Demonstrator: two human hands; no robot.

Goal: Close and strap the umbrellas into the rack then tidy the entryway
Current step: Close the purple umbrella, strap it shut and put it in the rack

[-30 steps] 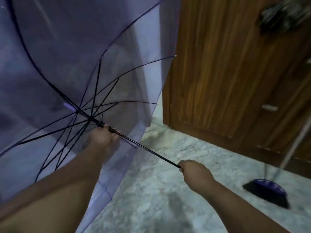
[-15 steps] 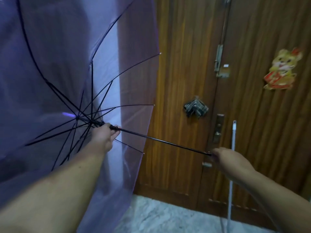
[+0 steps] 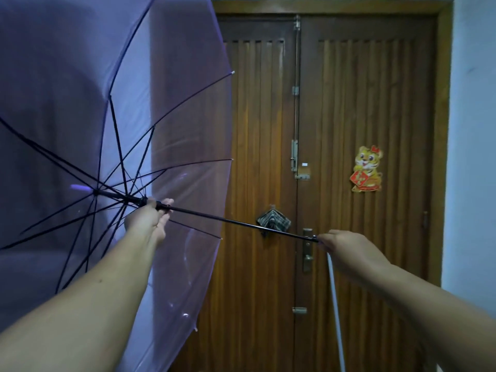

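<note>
A translucent purple umbrella (image 3: 80, 103) is open, its canopy filling the left half of the view with black ribs spread out. Its thin black shaft (image 3: 241, 223) runs to the right and slightly down. My left hand (image 3: 147, 220) grips the shaft at the runner, just below the rib hub. My right hand (image 3: 346, 248) holds the handle end of the shaft, and the handle itself is hidden inside my fist. No rack is in view.
A closed wooden double door (image 3: 349, 103) stands straight ahead, with a tiger sticker (image 3: 366, 169), a latch and a handle plate (image 3: 307, 249). A small checked cloth (image 3: 273, 220) hangs on the door. A white pole (image 3: 335, 304) leans below my right hand. A pale wall (image 3: 472, 130) lies at right.
The view has risen from the floor to the door. The umbrella has lifted with it, its shaft now nearly level. Both hands keep the same grips, and the canopy stays open.
</note>
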